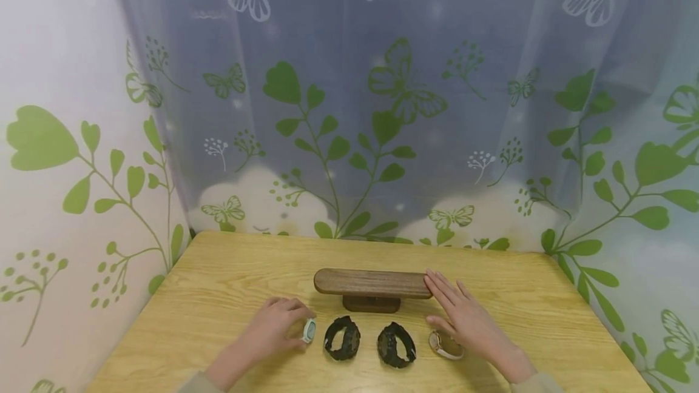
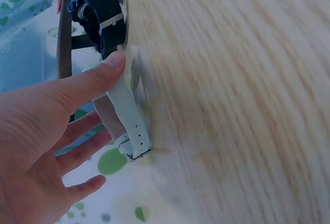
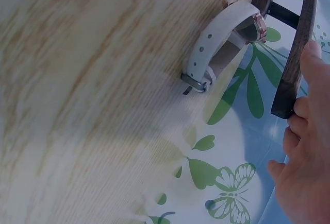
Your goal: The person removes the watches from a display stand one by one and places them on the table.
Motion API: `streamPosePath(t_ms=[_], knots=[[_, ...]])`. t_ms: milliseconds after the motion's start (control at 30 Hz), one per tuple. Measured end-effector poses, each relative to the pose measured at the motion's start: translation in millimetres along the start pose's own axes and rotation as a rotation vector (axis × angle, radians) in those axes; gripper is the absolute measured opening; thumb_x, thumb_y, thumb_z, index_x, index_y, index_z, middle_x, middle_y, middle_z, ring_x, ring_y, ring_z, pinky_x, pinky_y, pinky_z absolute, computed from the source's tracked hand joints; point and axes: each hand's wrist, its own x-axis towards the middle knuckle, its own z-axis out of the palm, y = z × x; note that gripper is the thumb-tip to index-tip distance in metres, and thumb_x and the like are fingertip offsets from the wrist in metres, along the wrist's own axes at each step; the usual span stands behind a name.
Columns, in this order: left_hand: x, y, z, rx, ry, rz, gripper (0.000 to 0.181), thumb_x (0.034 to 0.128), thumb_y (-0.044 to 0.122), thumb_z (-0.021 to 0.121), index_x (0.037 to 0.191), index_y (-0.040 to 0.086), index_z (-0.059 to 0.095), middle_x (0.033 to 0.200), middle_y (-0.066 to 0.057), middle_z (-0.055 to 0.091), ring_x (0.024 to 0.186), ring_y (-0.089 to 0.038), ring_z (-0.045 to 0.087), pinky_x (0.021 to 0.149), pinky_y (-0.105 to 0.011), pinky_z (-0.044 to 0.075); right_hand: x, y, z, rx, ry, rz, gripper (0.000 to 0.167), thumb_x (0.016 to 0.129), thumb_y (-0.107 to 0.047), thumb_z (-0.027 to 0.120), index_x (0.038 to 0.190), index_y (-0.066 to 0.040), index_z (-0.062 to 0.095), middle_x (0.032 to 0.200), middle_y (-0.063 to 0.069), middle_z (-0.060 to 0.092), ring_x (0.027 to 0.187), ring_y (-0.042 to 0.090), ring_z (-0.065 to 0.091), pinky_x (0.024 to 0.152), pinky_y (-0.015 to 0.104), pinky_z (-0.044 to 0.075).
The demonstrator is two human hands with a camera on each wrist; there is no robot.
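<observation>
In the head view, my left hand (image 1: 280,324) pinches a pale mint wristwatch (image 1: 309,331) between thumb and fingers. The left wrist view shows the left thumb on its buckled strap (image 2: 129,113). My right hand (image 1: 468,318) touches the right end of a dark wooden watch stand (image 1: 371,282) with nearly straight fingers. Two black wristwatches, the left one (image 1: 343,338) and the right one (image 1: 394,344), stand on the table in front of the stand. A white-strapped wristwatch with a rose-gold case (image 1: 446,344) stands just below the right hand, apart from its fingers in the right wrist view.
The light wood table (image 1: 246,265) carries the stand and the watches. Behind it and at both sides hangs a curtain (image 1: 349,138) printed with green leaves and butterflies. The stand's bar rests on a short base (image 1: 371,304).
</observation>
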Motion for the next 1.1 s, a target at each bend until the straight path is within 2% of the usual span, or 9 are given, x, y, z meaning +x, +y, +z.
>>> streamPosePath(t_ms=[300, 600, 733, 867, 933, 1033, 1100], knots=[[0.9, 2.9, 6.9, -0.002, -0.040, -0.002, 0.058, 0.0723, 0.042, 0.087, 0.123, 0.018, 0.071, 0.121, -0.003, 0.071, 0.111, -0.025, 0.067, 0.103, -0.059, 0.048, 0.7, 0.2, -0.6, -0.004, -0.002, -0.002, 0.080, 0.095, -0.038, 0.069, 0.157, -0.001, 0.034, 0.162, 0.017, 0.034, 0.146, 0.036, 0.037, 0.119, 0.022, -0.014], [-0.7, 1.8, 8.1, 0.004, -0.064, 0.004, 0.062, 0.0748, 0.045, 0.084, 0.128, 0.017, 0.069, 0.125, -0.006, 0.071, 0.113, -0.027, 0.067, 0.102, -0.061, 0.048, 0.2, 0.9, 0.0, 0.010, -0.006, 0.003, 0.080, 0.094, -0.035, 0.071, 0.157, -0.001, 0.034, 0.164, 0.015, 0.031, 0.146, 0.037, 0.036, 0.119, 0.022, -0.015], [-1.7, 2.2, 7.8, -0.004, -0.064, 0.009, 0.062, 0.0767, 0.045, 0.083, 0.129, 0.017, 0.068, 0.126, -0.005, 0.071, 0.114, -0.028, 0.067, 0.102, -0.061, 0.048, -0.1, 0.0, -1.3, 0.017, -0.009, 0.008, 0.079, 0.096, -0.038, 0.068, 0.157, 0.000, 0.034, 0.163, 0.018, 0.032, 0.146, 0.036, 0.036, 0.119, 0.021, -0.015], [-1.2, 3.0, 6.6, -0.021, -0.021, 0.022, 0.053, 0.0820, 0.042, 0.080, 0.127, 0.015, 0.070, 0.124, -0.004, 0.072, 0.113, -0.027, 0.067, 0.102, -0.058, 0.050, 0.0, -2.2, -3.1, 0.056, -0.023, 0.033, 0.078, 0.098, -0.040, 0.064, 0.157, -0.001, 0.032, 0.163, 0.017, 0.031, 0.147, 0.037, 0.034, 0.119, 0.021, -0.013], [-0.1, 3.7, 5.2, -0.035, 0.020, 0.032, 0.047, 0.0855, 0.039, 0.078, 0.124, 0.013, 0.071, 0.121, -0.004, 0.073, 0.110, -0.026, 0.068, 0.100, -0.056, 0.051, -0.3, -3.5, -4.0, 0.082, -0.029, 0.054, 0.077, 0.099, -0.040, 0.063, 0.158, -0.002, 0.032, 0.164, 0.016, 0.030, 0.148, 0.036, 0.032, 0.123, 0.026, -0.008], [2.8, 4.2, 2.7, -0.051, 0.092, 0.036, 0.037, 0.0892, 0.033, 0.077, 0.118, 0.011, 0.073, 0.115, -0.005, 0.074, 0.105, -0.025, 0.070, 0.098, -0.052, 0.054, -0.4, -5.3, -5.2, 0.113, -0.038, 0.088, 0.076, 0.100, -0.040, 0.062, 0.158, -0.003, 0.031, 0.165, 0.014, 0.029, 0.151, 0.032, 0.028, 0.126, 0.040, 0.004], [5.2, 3.4, 1.2, -0.046, 0.137, 0.025, 0.032, 0.0900, 0.031, 0.077, 0.115, 0.011, 0.074, 0.112, -0.004, 0.075, 0.103, -0.024, 0.070, 0.098, -0.051, 0.054, -0.1, -6.1, -5.5, 0.114, -0.028, 0.096, 0.075, 0.100, -0.040, 0.062, 0.158, -0.004, 0.033, 0.164, 0.013, 0.031, 0.151, 0.031, 0.028, 0.124, 0.052, 0.016]])
